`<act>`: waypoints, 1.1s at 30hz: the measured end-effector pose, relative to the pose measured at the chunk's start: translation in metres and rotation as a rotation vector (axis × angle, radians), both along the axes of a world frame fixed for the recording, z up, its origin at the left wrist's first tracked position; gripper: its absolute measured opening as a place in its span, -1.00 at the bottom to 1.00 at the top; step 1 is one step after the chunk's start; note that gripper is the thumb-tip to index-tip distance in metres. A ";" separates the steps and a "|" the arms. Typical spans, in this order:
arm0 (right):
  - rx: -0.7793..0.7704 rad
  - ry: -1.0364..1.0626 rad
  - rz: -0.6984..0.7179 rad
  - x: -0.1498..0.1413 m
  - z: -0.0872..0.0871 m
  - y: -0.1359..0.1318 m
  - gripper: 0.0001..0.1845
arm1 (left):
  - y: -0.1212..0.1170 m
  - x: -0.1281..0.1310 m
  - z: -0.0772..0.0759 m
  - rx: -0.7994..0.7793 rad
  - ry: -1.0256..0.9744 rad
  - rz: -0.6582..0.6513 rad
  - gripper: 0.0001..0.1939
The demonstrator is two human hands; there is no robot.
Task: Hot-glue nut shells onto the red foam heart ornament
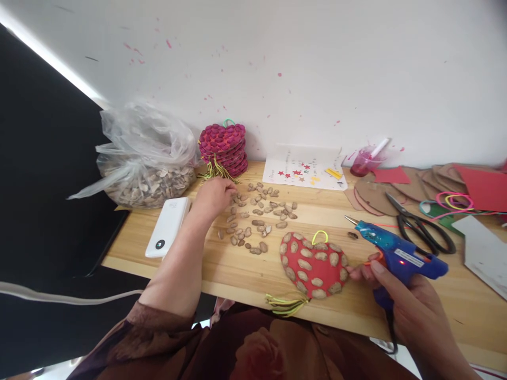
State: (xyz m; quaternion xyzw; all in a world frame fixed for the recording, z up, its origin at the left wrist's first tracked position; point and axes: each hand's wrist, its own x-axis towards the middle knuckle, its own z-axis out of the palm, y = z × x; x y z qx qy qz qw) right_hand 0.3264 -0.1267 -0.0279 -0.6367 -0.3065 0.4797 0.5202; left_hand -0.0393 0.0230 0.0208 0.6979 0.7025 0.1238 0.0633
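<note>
My right hand (pixel 412 295) is wrapped round a blue hot glue gun (pixel 400 250), its nozzle pointing left and a small red light lit on its side. One fingertip of that hand reaches the right edge of a red heart (pixel 295 261) that has peanuts stuck on its face, a yellow loop on top and a tassel below. Over the left side of the loose peanuts (pixel 257 211), my left hand (pixel 216 198) has its fingers curled together and pointing down. Whatever lies between those fingertips is hidden.
A plastic bag of peanuts (pixel 146 182) and a white power bank (pixel 168 227) are at left. Behind stand stacked purple hearts (pixel 224 142), a paper sheet (pixel 304 169) and a cup (pixel 364 161). Scissors (pixel 420 227) and cardboard pieces (pixel 372 192) lie at right.
</note>
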 end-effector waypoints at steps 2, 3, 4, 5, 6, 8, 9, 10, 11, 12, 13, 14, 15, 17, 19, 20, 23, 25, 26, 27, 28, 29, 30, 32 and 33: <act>-0.008 -0.006 -0.004 0.000 0.001 0.000 -0.60 | 0.002 -0.006 -0.002 0.014 -0.007 0.021 -0.68; -0.011 -0.004 -0.002 -0.001 0.001 -0.001 -0.60 | 0.002 -0.010 -0.002 0.020 -0.012 0.030 -0.66; -0.013 -0.001 0.000 -0.001 0.002 -0.001 -0.60 | 0.003 -0.013 -0.003 0.026 -0.018 0.038 -0.66; -0.013 0.001 0.001 -0.001 0.003 -0.001 -0.59 | 0.003 -0.016 -0.004 0.031 -0.023 0.045 -0.66; -0.015 0.001 0.001 -0.001 0.004 -0.001 -0.59 | 0.003 -0.019 -0.004 0.036 -0.027 0.050 -0.66; -0.019 -0.012 -0.001 -0.001 0.005 -0.001 -0.58 | 0.003 -0.019 -0.006 0.056 -0.046 0.049 -0.66; -0.022 -0.020 0.001 -0.001 0.005 -0.001 -0.58 | 0.004 -0.017 -0.007 0.070 -0.062 0.031 -0.66; -0.020 -0.022 0.003 -0.001 0.006 -0.001 -0.58 | 0.004 -0.013 -0.009 0.082 -0.078 -0.004 -0.66; -0.020 -0.019 0.003 -0.001 0.006 0.000 -0.58 | 0.005 -0.008 -0.011 0.091 -0.091 -0.055 -0.66; -0.022 -0.011 0.001 -0.001 0.006 0.000 -0.57 | 0.006 -0.001 -0.013 0.096 -0.094 -0.118 -0.64; -0.027 -0.001 -0.003 -0.002 0.005 0.001 -0.57 | 0.008 0.006 -0.016 0.093 -0.079 -0.182 -0.63; -0.038 0.008 -0.007 -0.002 0.005 0.001 -0.56 | 0.009 0.013 -0.019 0.089 -0.048 -0.234 -0.60; -0.049 0.014 -0.012 -0.003 0.005 0.002 -0.55 | 0.010 0.020 -0.022 0.083 -0.005 -0.267 -0.58; -0.065 0.014 -0.018 -0.003 0.005 0.002 -0.55 | 0.013 0.031 -0.028 0.073 0.063 -0.293 -0.50; -0.061 0.007 -0.014 -0.002 0.005 0.001 -0.56 | 0.013 0.037 -0.032 0.060 0.082 -0.294 -0.44; -0.052 0.005 -0.006 -0.002 0.005 0.001 -0.57 | 0.013 0.038 -0.033 0.055 0.072 -0.288 -0.43; -0.041 0.014 0.013 -0.002 0.007 -0.001 -0.59 | 0.011 0.036 -0.031 0.043 0.028 -0.244 -0.49; -0.043 0.016 0.003 -0.003 0.010 -0.001 -0.58 | 0.009 0.032 -0.028 0.044 0.013 -0.213 -0.52; -0.046 0.014 -0.001 -0.004 0.011 -0.001 -0.58 | 0.008 0.031 -0.026 0.047 0.009 -0.197 -0.54; -0.050 0.012 -0.003 -0.004 0.012 -0.001 -0.57 | 0.008 0.029 -0.024 0.052 0.004 -0.178 -0.56; -0.053 0.008 -0.002 -0.004 0.013 -0.001 -0.57 | 0.007 0.027 -0.022 0.059 -0.001 -0.156 -0.58; -0.057 0.007 0.002 -0.005 0.013 0.000 -0.57 | 0.006 0.027 -0.021 0.066 -0.005 -0.133 -0.60; -0.060 0.009 0.008 -0.005 0.012 0.000 -0.58 | 0.006 0.026 -0.019 0.072 -0.009 -0.111 -0.63; -0.064 0.015 0.006 -0.004 0.011 0.001 -0.59 | 0.005 0.027 -0.018 0.077 -0.015 -0.081 -0.68; -0.065 0.017 0.002 -0.004 0.010 0.001 -0.59 | 0.004 0.029 -0.018 0.075 -0.020 -0.079 -0.69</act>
